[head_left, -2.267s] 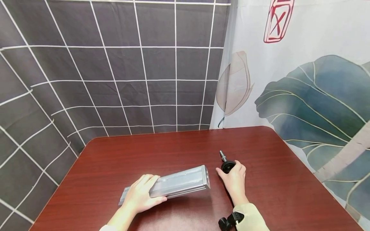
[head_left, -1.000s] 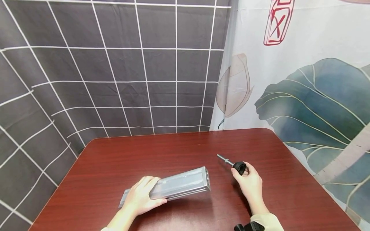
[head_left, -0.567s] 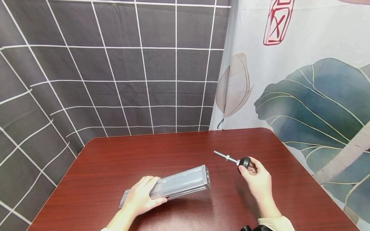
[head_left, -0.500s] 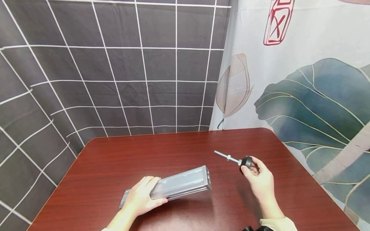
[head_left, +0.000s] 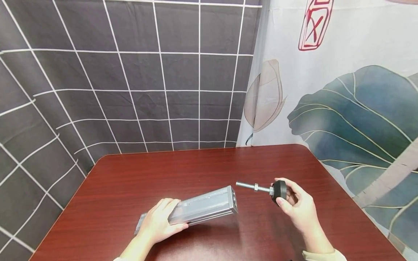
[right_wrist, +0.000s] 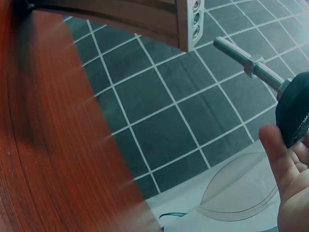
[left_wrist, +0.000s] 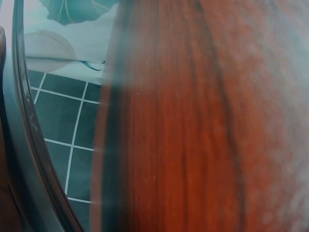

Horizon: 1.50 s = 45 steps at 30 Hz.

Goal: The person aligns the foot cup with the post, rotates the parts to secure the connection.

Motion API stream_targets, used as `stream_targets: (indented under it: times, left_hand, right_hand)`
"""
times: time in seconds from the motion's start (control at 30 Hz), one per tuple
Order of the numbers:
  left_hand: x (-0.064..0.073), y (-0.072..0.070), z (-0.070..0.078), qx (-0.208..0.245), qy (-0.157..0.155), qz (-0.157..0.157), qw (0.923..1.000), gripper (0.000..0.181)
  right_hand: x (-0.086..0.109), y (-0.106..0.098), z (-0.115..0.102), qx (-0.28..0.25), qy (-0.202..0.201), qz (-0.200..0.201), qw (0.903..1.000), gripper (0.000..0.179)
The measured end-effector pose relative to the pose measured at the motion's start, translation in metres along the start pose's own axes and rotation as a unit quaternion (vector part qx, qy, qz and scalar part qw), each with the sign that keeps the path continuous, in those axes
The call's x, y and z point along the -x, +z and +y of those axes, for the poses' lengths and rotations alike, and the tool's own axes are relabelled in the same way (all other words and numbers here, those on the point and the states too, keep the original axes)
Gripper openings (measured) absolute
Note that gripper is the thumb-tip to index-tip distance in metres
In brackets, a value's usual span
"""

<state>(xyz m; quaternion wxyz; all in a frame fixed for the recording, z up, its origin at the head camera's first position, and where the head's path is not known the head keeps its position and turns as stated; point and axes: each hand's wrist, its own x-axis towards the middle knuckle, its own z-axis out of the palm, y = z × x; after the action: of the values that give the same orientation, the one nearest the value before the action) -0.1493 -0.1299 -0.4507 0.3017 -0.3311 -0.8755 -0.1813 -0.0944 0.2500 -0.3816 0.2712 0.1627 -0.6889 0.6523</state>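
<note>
My left hand point(head_left: 159, 222) grips a long silver metal profile point(head_left: 205, 205) from above, thumb along its near side. The profile is tilted, its right end raised off the table. Holes show in its end plate point(right_wrist: 189, 24) in the right wrist view. My right hand point(head_left: 301, 209) pinches the black base of a leveling foot point(head_left: 279, 191) between thumb and fingers. The foot's threaded stud point(head_left: 246, 185), with a nut partway along it, points left toward the profile's raised end, a short gap apart. In the left wrist view, only the profile's edge point(left_wrist: 36, 145) shows at the left.
Both hands work over a dark red wood-grain table point(head_left: 183, 168). Behind it hangs a grey cloth with white grid lines point(head_left: 179, 72), and at the right a white curtain point(head_left: 294, 108) with leaf and bud prints.
My right hand has moved right with the leveling foot and turned it, so its stud swung from pointing away to pointing left. My left hand and the profile stay almost still.
</note>
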Motion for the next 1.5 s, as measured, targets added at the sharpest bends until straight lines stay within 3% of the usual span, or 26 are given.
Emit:
stream_targets:
  times: [0.3, 0.83, 1.13, 1.23, 1.37, 1.5]
  left_hand:
    - [-0.001, -0.001, 0.000, 0.004, 0.002, 0.001, 1.0000, 0.066]
    - [0.000, 0.000, -0.001, 0.010, -0.006, 0.002, 0.9999, 0.066]
    - [0.001, 0.000, -0.001, 0.010, -0.008, 0.003, 0.9999, 0.066]
    - [0.002, 0.000, -0.001, 0.009, -0.008, 0.004, 0.9999, 0.066]
    - [0.002, -0.002, 0.000, 0.008, -0.008, 0.003, 0.9999, 0.066]
    - [0.002, -0.003, 0.001, 0.007, -0.005, 0.003, 1.0000, 0.068]
  right_hand:
    - [0.000, -0.003, 0.002, 0.001, -0.041, -0.087, 0.9954, 0.050]
    - [0.001, -0.004, -0.001, 0.029, -0.033, -0.114, 0.9925, 0.047]
    - [-0.009, -0.006, -0.008, 0.008, -0.041, -0.144, 0.9887, 0.058]
    - [-0.014, -0.009, -0.014, 0.048, -0.028, -0.163, 0.9850, 0.058]
    - [-0.021, -0.012, -0.022, 0.131, -0.015, -0.194, 0.9721, 0.058]
    - [-0.027, -0.011, -0.027, 0.152, -0.019, -0.216, 0.9643, 0.061]
